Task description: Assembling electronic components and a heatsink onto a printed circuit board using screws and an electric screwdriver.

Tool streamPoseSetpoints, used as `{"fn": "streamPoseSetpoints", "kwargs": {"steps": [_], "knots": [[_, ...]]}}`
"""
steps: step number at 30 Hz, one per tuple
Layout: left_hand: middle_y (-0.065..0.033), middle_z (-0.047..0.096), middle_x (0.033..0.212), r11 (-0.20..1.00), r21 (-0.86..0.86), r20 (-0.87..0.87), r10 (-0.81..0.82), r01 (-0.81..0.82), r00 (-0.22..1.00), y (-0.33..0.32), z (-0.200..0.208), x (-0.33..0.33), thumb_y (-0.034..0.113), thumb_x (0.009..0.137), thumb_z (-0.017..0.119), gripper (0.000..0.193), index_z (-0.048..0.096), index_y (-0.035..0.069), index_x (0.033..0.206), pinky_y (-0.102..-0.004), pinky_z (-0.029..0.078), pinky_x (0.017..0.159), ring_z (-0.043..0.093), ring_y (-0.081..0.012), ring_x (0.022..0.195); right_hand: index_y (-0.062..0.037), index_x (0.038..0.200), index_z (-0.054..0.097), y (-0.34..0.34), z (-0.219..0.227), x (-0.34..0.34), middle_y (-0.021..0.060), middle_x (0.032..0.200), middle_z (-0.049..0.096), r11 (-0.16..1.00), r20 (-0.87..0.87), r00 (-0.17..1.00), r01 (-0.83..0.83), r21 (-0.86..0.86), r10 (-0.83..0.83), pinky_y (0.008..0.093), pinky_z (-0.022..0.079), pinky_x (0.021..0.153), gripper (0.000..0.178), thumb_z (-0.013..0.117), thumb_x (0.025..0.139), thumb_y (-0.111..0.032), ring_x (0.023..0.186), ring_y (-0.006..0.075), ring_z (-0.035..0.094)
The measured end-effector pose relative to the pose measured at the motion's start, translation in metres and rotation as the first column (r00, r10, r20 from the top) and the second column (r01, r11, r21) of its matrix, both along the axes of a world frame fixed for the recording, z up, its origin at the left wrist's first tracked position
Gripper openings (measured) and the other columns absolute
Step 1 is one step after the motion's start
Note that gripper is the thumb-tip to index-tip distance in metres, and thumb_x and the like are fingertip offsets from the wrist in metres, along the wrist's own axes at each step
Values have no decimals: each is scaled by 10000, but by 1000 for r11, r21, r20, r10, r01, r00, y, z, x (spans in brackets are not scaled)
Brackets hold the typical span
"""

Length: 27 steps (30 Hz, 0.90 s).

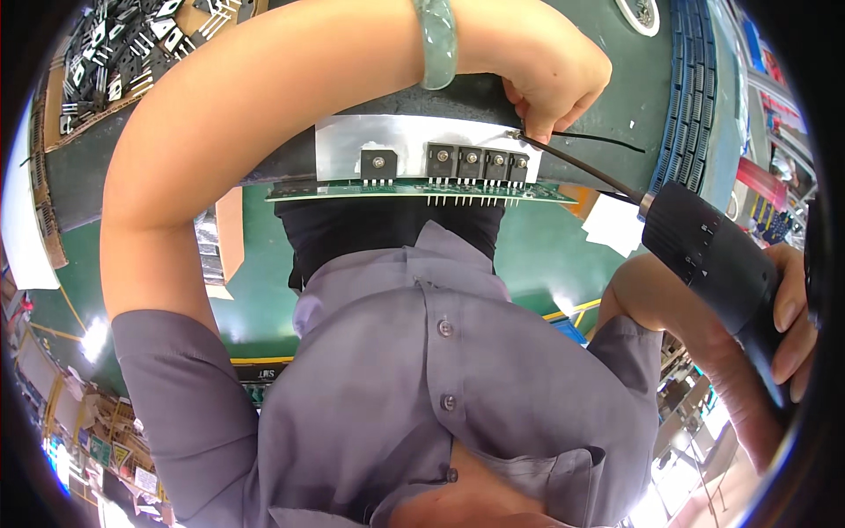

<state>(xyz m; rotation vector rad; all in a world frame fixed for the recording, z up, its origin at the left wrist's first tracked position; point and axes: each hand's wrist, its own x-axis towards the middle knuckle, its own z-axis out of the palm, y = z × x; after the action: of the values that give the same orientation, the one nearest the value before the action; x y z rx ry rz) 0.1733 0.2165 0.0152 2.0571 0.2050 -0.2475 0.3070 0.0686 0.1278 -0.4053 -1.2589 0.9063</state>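
Observation:
My right hand (pixel 792 326) is wrapped round a black electric screwdriver (pixel 709 251) at the right. Its long thin bit slants up to the left, and the tip meets the upper right corner of a silver metal plate (pixel 339 145). Beside that tip my left hand (pixel 559 84) is closed in a pinch; what its fingers hold is hidden. Several black transistors (pixel 471 164) with screws in them sit in a row on the plate, and a single black transistor (pixel 378 165) is apart to their left. Their legs reach a green circuit board (pixel 308 191) along the plate's near edge.
A cardboard box (pixel 55 106) full of loose transistors stands at the far left. Blue slotted strips (pixel 693 88) line the right side. A thin black cable (pixel 607 139) lies right of my left hand, and a white round dish (pixel 640 13) is at the top.

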Motion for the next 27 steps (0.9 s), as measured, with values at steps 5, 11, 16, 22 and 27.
{"fn": "streamPoseSetpoints", "kwargs": {"steps": [5,11,16,22,27], "knots": [[-67,667,702,982,176,37,-82,74,996,-5,-9,16,108,686,798,182,732,57,848,-299,512,522,636,-179,624,-207,890,633,-3,4,-8,-103,836,629,1000,22,1000,-15,-27,16,256,349,756,435,786,699,-567,733,47,586],[-42,659,684,973,205,51,-114,101,992,-2,-4,7,159,698,792,174,734,72,837,-301,506,532,621,-167,617,-183,859,605,4,13,-4,-101,820,624,997,109,992,-62,-41,66,237,364,714,451,817,686,-542,713,51,592],[-26,650,669,962,245,17,-127,119,992,-2,-3,11,185,700,791,181,734,78,834,-292,496,529,605,-154,602,-181,771,578,4,16,-8,-107,776,617,995,103,990,-89,-54,94,214,366,677,434,848,670,-505,682,44,591],[-180,710,894,831,556,-242,161,1,957,-51,19,27,227,655,852,357,726,-25,876,-460,531,712,670,-362,811,-165,812,580,17,-2,-23,-97,778,607,989,140,982,-115,-95,127,226,370,684,452,830,685,-520,683,53,583],[-190,710,902,953,291,-57,-71,85,996,-1,6,5,266,658,856,381,731,-18,879,-468,533,723,674,-368,836,-152,845,582,21,0,-8,-89,780,598,985,156,976,-137,-104,152,236,373,689,469,814,698,-532,683,61,576]]}}
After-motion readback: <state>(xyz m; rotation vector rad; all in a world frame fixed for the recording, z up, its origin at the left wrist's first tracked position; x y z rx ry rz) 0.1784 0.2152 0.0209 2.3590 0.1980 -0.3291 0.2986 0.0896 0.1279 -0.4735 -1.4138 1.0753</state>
